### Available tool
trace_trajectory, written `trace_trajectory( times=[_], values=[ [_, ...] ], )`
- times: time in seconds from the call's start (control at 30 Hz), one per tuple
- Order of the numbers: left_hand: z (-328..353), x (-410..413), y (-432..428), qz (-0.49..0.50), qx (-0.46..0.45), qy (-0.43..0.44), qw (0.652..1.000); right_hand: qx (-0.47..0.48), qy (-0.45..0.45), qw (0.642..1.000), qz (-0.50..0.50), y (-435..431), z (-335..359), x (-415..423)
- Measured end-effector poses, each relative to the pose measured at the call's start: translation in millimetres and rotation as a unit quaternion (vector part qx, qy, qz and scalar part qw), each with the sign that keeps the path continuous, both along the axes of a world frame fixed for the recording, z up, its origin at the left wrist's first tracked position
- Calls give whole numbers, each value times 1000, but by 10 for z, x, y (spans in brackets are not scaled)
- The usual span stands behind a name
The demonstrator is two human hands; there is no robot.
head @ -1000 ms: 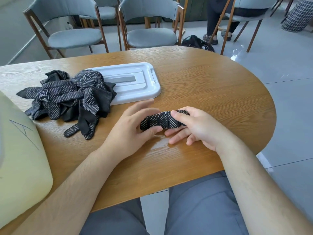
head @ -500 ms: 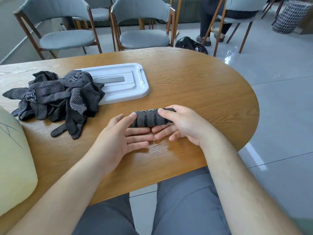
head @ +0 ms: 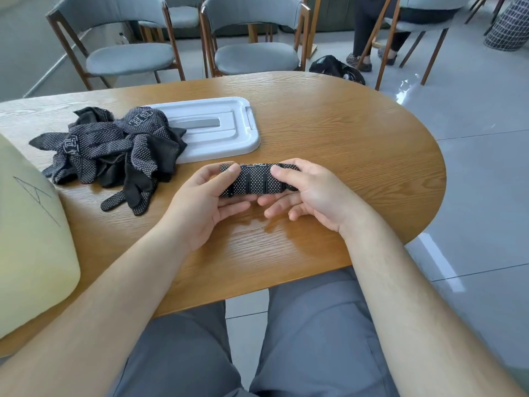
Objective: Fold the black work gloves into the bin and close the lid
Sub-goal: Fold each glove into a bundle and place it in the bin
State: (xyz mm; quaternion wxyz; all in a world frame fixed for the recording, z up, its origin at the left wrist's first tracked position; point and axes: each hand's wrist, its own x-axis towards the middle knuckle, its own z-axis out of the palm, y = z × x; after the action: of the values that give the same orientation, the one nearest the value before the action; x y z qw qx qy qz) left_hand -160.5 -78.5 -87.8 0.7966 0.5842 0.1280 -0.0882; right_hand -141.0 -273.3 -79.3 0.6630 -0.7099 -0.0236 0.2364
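Left hand (head: pixel 204 203), right hand (head: pixel 313 196) round glove (head: pixel 254 181)

The bin (head: pixel 34 224) at the left is cut off by the picture's edge. Only one pale wall shows, and its inside is out of sight. The pile of gloves (head: pixel 108 147) covers the left end of the lid (head: pixel 226 133). How many gloves are in the pile cannot be told, and their printed marks are too small to read. Both ends of the rolled glove (head: pixel 254 181) are hidden by the left hand (head: pixel 206 204) and the right hand (head: pixel 312 193). A seated person (head: pixel 363 32) beyond the table is cut off above the legs.
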Motion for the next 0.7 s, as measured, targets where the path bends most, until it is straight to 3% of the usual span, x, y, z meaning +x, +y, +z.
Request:
trace_trajectory(
  times=[0.4, 0.7],
  values=[
    [220, -199, 101, 87, 35, -57, 994, 75, -54, 996, -13, 266, 141, -44],
    [1000, -404, 560, 159, 155, -63, 973, 91, -118, 987, 60, 826, 739, -11]
  ],
)
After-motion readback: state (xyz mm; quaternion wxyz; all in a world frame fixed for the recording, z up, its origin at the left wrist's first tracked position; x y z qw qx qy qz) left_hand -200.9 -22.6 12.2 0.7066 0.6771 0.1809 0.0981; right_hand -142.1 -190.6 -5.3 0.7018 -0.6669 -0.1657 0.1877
